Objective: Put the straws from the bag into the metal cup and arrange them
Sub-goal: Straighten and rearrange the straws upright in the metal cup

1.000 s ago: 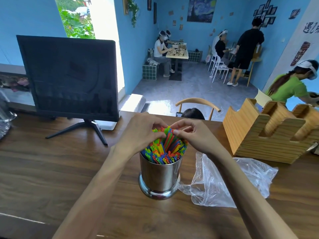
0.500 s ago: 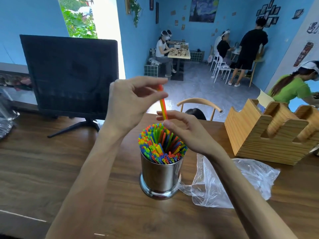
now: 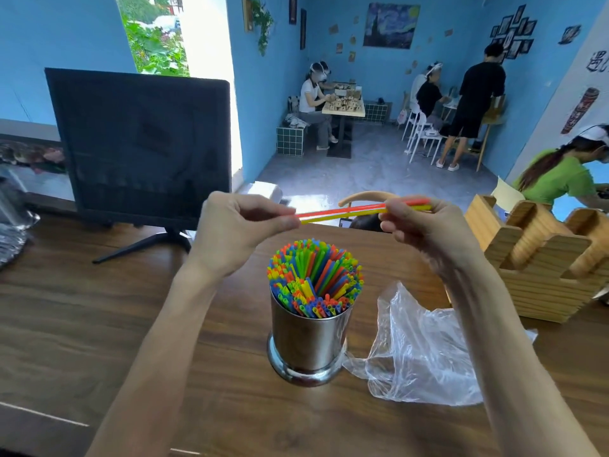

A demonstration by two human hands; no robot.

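Above the metal cup (image 3: 309, 341), both hands now hold two straws (image 3: 359, 210) level, an orange one & a yellow one lying side by side. Left hand (image 3: 237, 232) pinches one end betw. thumb & fingertips; right hand (image 3: 425, 225) is curled round the other end, fingers closed on the pair. Half a sec ago only an orange straw stood near upright over the cup, left hand at its top & right hand lower down by the bundle. So the pair is out of the cup & turned flat, w/ hands pulled apart to each end.

The cup stands on the counter (image 3: 99, 324) toward its middle, near side, packed w/ the bundle of coloured straws (image 3: 314, 278), tips fanned & fairly even. The plastic bag (image 3: 425, 351) lies crumpled just right of the cup, touching its base, & looks empty, tho folds could hide smth.

Meaning for the task: filling seems done, this is the arranging part. Prob. the two stood proud or sat crooked, so they got lifted out to be squared up & put back. Next move likely needs tipping them upright & finding a gap in a tight bundle; risk is pushing neighbours out of line.

Left rear of the counter: dark monitor (image 3: 141, 143) on its stand. Right rear: wooden holder (image 3: 540, 258). Other people sit & stand in the blue room beyond.
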